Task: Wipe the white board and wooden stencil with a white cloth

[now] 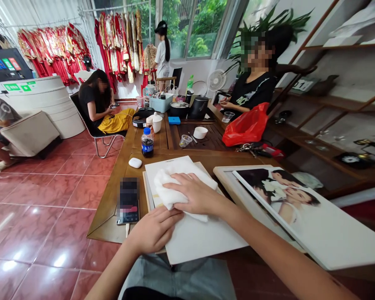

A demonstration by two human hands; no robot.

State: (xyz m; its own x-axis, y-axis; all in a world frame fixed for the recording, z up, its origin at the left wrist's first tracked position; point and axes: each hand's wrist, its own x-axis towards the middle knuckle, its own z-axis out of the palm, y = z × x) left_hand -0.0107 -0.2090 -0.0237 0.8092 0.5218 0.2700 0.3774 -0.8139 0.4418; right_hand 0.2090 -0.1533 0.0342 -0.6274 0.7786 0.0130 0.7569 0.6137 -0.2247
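- Red floor tiles and racks of red dresses fill the room, and a long wooden table (112,200) runs away from the person.
- On the near end, the right hand (200,193) lies nearly flat, fingers spread, pressing a white cloth (168,187) onto a big white board (200,237).
- Beside it, the left hand (154,229) curls on the board's near left edge and holds it down.
- That board sticks out past the table edge; I think a hard push could tip or slide it.
- Soft and bunched up, the cloth sits on the board's far left part.
- A phone (128,200) lies just left, close enough to get knocked.
- To the right leans a large photo print (300,208); the elbow could bump it.
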